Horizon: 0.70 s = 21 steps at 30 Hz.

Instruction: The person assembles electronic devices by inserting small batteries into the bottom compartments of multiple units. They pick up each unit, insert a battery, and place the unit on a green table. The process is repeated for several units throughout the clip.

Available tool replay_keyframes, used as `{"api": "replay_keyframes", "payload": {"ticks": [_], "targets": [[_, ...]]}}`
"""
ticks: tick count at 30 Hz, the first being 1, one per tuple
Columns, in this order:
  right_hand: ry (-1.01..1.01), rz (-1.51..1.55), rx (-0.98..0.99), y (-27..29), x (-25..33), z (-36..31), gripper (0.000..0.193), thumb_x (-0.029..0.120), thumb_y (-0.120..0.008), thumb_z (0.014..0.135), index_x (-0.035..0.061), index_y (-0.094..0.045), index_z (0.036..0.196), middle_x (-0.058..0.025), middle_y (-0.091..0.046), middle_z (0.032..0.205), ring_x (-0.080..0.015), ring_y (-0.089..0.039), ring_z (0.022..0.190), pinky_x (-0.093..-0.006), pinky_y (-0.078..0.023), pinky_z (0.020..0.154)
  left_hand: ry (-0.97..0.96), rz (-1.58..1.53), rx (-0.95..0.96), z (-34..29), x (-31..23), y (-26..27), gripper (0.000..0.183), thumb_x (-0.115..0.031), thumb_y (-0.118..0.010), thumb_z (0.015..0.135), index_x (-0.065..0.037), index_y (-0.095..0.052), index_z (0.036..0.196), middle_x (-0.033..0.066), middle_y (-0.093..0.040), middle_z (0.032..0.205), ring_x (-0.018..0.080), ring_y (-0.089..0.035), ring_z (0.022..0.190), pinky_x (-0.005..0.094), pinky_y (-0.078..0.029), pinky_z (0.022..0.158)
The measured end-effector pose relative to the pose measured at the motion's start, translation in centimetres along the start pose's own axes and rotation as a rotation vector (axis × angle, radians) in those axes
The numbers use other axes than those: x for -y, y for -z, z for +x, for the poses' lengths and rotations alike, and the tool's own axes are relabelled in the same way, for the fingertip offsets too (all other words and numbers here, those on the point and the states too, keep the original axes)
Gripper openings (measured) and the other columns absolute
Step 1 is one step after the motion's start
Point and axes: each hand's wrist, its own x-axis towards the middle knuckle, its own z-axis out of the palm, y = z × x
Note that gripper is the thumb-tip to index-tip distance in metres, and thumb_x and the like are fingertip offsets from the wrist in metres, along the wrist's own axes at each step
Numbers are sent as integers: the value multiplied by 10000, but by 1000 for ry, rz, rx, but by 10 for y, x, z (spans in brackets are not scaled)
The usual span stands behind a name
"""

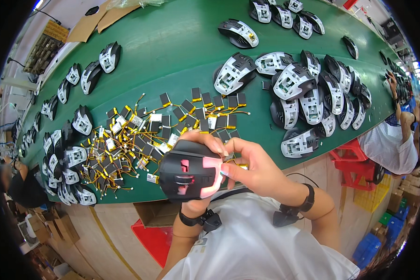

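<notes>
A black computer mouse [179,172] is held up over the table's near edge. Pink-red light glows through its openings and along a pale panel on its right side. My left hand [201,138] grips it from beneath, fingers curled over the far side; the palm is hidden behind the mouse. At the mouse's right edge, my right hand [256,168] pinches it, with the thumb against the glowing panel and the index finger bent above. Just beyond lies a heap of small battery packs [126,156] with yellow ends and thin wires.
Several grey-and-black mouse bodies [311,106] crowd the green table [172,65] at right. More mouse bodies [74,157] lie at left. A person in white [389,147] sits at right beside red stools [352,163]. An open cardboard box [157,213] stands below the near edge.
</notes>
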Motion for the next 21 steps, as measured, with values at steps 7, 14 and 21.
{"api": "replay_keyframes", "payload": {"ticks": [7, 14, 21], "targets": [[-86, 74, -24, 4, 0, 7, 338, 120, -688, 909, -24, -538, 1176, -73, -620, 993, -90, -624, 751, -230, -527, 563, 95, -531, -13, 19, 9, 15, 979, -753, -537, 791, 7, -393, 1391, 148, -545, 1083, 274, -545, 960, 394, -460, 849], [516, -115, -278, 16, -6, -12, 332, -47, -658, 888, -48, -543, 1200, -134, -653, 1110, -167, -628, 1056, -324, -531, 892, 179, -491, -79, 20, 4, 21, 932, -716, -567, 811, 23, -428, 1362, 152, -544, 1085, 290, -524, 966, 391, -446, 857], [227, 612, 1, -6, 5, 8, 333, 125, -590, 973, -13, -522, 1268, -74, -651, 1033, -90, -546, 736, -206, -437, 626, 144, -550, -30, 21, 13, 17, 896, -680, -525, 854, 18, -391, 1400, 182, -570, 1125, 289, -574, 986, 408, -485, 867]]}}
